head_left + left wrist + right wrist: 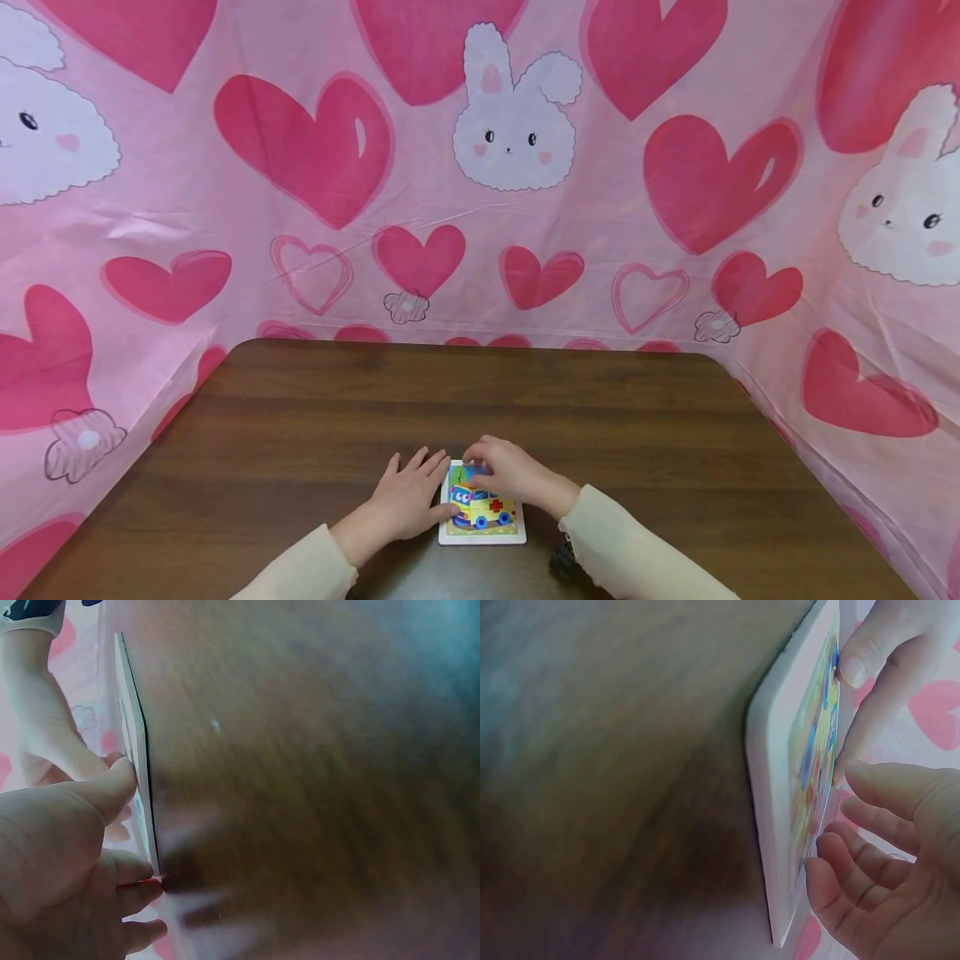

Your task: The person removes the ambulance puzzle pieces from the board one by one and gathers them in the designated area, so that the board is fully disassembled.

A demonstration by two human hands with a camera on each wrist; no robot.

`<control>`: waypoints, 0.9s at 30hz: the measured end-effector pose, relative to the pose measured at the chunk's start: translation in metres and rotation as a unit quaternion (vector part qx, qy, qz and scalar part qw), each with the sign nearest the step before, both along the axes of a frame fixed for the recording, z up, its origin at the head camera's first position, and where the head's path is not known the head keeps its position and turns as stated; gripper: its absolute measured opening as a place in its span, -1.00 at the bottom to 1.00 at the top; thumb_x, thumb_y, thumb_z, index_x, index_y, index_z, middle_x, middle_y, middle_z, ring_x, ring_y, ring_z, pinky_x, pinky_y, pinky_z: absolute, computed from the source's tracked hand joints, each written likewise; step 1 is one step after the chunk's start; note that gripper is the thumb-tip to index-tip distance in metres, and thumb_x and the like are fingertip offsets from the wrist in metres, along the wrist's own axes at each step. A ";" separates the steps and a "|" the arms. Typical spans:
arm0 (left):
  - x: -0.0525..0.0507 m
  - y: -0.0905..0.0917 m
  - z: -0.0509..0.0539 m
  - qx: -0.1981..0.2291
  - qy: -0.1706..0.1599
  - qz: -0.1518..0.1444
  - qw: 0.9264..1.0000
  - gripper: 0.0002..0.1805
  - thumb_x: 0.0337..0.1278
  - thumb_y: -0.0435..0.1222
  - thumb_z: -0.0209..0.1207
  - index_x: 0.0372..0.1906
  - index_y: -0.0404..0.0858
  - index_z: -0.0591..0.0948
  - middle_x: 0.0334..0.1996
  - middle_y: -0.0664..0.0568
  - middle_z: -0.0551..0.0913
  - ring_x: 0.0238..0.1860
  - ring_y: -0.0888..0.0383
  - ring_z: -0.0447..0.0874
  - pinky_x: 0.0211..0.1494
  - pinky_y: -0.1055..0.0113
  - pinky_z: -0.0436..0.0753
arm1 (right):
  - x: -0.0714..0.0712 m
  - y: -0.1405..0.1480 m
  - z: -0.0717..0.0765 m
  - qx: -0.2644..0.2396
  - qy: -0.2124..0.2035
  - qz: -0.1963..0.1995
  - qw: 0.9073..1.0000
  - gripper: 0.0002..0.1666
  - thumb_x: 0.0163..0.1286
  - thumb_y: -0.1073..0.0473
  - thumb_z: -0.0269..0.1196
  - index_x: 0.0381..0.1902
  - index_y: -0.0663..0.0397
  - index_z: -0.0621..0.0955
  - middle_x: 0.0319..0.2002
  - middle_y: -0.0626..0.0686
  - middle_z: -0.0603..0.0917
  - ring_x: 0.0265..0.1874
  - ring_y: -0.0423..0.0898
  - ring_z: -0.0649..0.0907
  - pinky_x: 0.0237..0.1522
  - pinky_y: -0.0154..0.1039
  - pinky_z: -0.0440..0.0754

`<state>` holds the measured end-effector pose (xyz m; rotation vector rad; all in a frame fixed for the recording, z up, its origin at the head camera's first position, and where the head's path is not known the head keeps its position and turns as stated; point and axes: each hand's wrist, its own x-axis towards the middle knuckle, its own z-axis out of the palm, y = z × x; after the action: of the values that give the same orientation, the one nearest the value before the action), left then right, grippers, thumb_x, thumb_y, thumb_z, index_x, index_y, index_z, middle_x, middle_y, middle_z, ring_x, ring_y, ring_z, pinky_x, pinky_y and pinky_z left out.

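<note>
A small jigsaw puzzle [491, 507] in a white frame [487, 540] lies on the table, showing a yellow ambulance with eyes and a red cross. At its left side is my left hand [408, 500], fingers spread and fairly straight, thumb over the picture's lower left. The left wrist view has that thumb on the puzzle's face and fingers by its thin edge [140, 750]. Over the upper right of the puzzle hovers or rests my right hand [513, 473]. Its fingers [851, 881] are loosely bent in the right wrist view, thumb apart, with nothing visible between them.
The puzzle sits near the front of a dark brown wooden table [480, 392]. A pink cloth [442, 200] with hearts and rabbits hangs behind and at both sides. A small black object [562, 560] shows by the right sleeve [637, 542].
</note>
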<state>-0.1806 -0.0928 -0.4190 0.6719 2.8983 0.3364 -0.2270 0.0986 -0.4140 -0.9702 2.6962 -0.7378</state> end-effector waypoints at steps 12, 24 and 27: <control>-0.001 0.002 0.001 -0.008 -0.011 0.010 1.000 -0.19 0.01 0.18 0.13 0.28 -0.26 0.36 0.28 -0.08 0.31 0.32 -0.14 0.10 0.21 -0.27 -0.01 | 0.002 -0.008 -0.001 0.011 -0.010 -0.014 1.000 -0.71 0.14 0.15 0.35 -0.15 0.07 0.62 -0.37 -0.13 0.49 -0.43 -0.29 0.46 -0.33 -0.44 0.50; -0.002 -0.001 0.002 -0.012 -0.021 0.003 1.000 -0.14 -0.01 0.22 0.12 0.31 -0.26 0.32 0.30 -0.07 0.28 0.33 -0.13 0.08 0.22 -0.26 -0.03 | 0.002 -0.011 0.001 0.011 -0.003 -0.022 1.000 -0.76 0.16 0.17 0.33 -0.19 0.10 0.67 -0.39 -0.12 0.50 -0.45 -0.27 0.46 -0.35 -0.41 0.48; -0.002 -0.001 0.002 -0.012 -0.027 0.003 1.000 -0.13 -0.01 0.22 0.11 0.31 -0.26 0.31 0.31 -0.07 0.27 0.34 -0.13 0.07 0.22 -0.26 -0.04 | 0.002 -0.012 0.002 0.021 0.004 -0.019 1.000 -0.75 0.17 0.17 0.33 -0.18 0.10 0.69 -0.38 -0.12 0.51 -0.45 -0.28 0.46 -0.36 -0.42 0.47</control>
<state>-0.1826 -0.0942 -0.4166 0.6420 2.8493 0.3157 -0.2247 0.0867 -0.4124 -0.9168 2.7332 -0.6836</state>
